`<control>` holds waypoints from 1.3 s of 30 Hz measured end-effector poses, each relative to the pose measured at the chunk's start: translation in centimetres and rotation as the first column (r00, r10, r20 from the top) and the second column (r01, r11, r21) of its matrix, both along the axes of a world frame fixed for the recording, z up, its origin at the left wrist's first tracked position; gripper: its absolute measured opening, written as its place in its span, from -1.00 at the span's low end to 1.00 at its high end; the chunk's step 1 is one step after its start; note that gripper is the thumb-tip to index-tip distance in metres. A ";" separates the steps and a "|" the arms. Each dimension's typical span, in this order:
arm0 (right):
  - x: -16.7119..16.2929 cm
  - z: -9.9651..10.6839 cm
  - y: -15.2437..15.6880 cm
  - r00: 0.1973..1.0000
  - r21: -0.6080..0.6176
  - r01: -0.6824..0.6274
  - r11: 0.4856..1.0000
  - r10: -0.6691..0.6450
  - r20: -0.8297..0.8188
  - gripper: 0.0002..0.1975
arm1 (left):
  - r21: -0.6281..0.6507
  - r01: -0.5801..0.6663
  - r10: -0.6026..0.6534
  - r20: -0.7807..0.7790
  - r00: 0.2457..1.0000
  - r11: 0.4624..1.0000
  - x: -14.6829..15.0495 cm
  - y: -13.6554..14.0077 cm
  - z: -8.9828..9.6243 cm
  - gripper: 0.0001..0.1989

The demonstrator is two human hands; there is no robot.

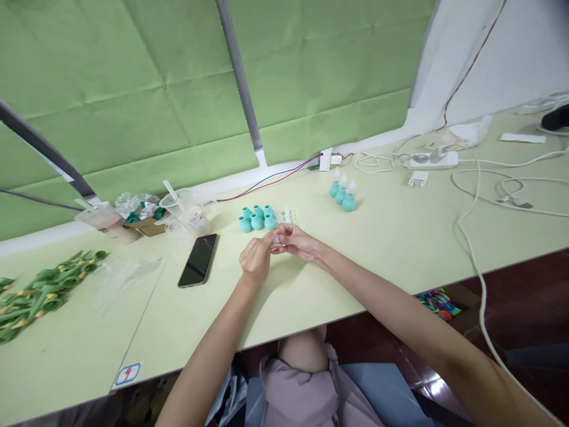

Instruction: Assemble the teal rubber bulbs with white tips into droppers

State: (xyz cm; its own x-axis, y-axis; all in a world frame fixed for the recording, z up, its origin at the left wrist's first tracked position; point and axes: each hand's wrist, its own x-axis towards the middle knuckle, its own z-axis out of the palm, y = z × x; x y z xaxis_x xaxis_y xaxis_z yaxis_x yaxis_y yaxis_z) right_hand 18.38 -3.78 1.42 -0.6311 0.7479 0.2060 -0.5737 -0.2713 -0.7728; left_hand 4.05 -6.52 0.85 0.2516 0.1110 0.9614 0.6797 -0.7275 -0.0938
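My left hand (255, 260) and my right hand (301, 243) meet above the table, fingertips pinched together. Between them is a small white piece (276, 239), mostly covered by the fingers; its exact kind I cannot make out. Just beyond the hands stand several teal bulb-shaped bottles (256, 221) with open necks. To their right lie white pointed tips (288, 214) and many tiny white pieces (294, 220). Farther right, three teal bulbs (349, 203) stand in a row with white pointed tips on top.
A black phone (198, 261) lies left of my hands. Behind it are plastic cups (189, 213) and a small cardboard box (149, 226). Green curled pieces (48, 290) cover the far left. At right are a power strip (432, 159) and loose white cables (478, 196).
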 end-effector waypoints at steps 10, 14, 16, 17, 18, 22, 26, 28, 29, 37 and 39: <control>0.5 -0.1 0.6 0.998 0.007 0.004 1.000 -0.004 0.060 -0.69 | 0.031 0.003 0.000 -0.086 0.996 1.000 -0.7 0.7 0.1 -0.57; 0.8 -0.4 0.7 0.995 0.019 -0.026 0.999 0.024 0.097 -0.67 | 0.044 0.000 0.009 -0.194 0.981 0.999 -1.2 0.6 0.0 -0.50; 0.8 -0.4 0.7 0.995 0.012 -0.027 1.000 0.026 0.101 -0.67 | 0.055 0.006 0.007 -0.233 0.972 0.998 -1.4 0.5 0.0 -0.47; 0.8 -0.4 0.7 0.994 0.007 -0.029 1.000 0.028 0.102 -0.68 | 0.055 0.009 0.005 -0.252 0.968 0.998 -1.5 0.4 0.0 -0.46; 0.8 -0.4 0.6 0.994 0.004 -0.033 0.999 0.033 0.102 -0.68 | 0.052 0.011 0.003 -0.269 0.963 0.999 -1.5 0.4 0.0 -0.46; 1.0 -0.1 0.4 0.994 0.005 -0.053 0.999 0.052 0.098 -0.66 | 0.042 0.011 0.003 -0.312 0.950 0.999 -1.6 0.0 0.0 -0.48; 1.1 0.2 0.1 0.993 0.010 -0.050 0.999 0.049 0.110 -0.65 | 0.028 -0.006 0.015 -0.328 0.944 1.000 -1.5 -0.1 -0.1 -0.47; 1.0 0.2 0.0 0.993 0.004 -0.026 1.000 0.026 0.112 -0.64 | 0.024 -0.029 0.035 -0.331 0.943 0.999 -1.6 0.0 0.0 -0.48; 1.0 0.1 0.1 0.994 0.000 -0.010 1.000 0.010 0.111 -0.64 | 0.028 -0.042 0.049 -0.334 0.941 0.999 -1.6 0.0 0.0 -0.49; 0.6 -0.4 0.6 0.992 0.008 0.034 0.999 -0.035 0.124 -0.66 | -0.061 -0.019 0.003 -0.246 0.969 0.998 -1.2 0.3 0.0 -0.56; 0.6 -0.3 0.6 0.994 0.008 0.045 0.999 -0.046 0.097 -0.68 | -0.067 0.011 -0.019 -0.119 0.993 0.998 -0.7 0.4 0.0 -0.59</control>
State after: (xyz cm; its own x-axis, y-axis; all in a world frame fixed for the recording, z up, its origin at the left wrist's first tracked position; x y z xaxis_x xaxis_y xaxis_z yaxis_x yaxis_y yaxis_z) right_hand 18.97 -3.13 1.15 -0.6137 0.7752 0.1500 -0.5075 -0.2417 -0.8270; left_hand 3.37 -6.14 0.86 0.3664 0.1684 0.9151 0.6555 -0.7447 -0.1255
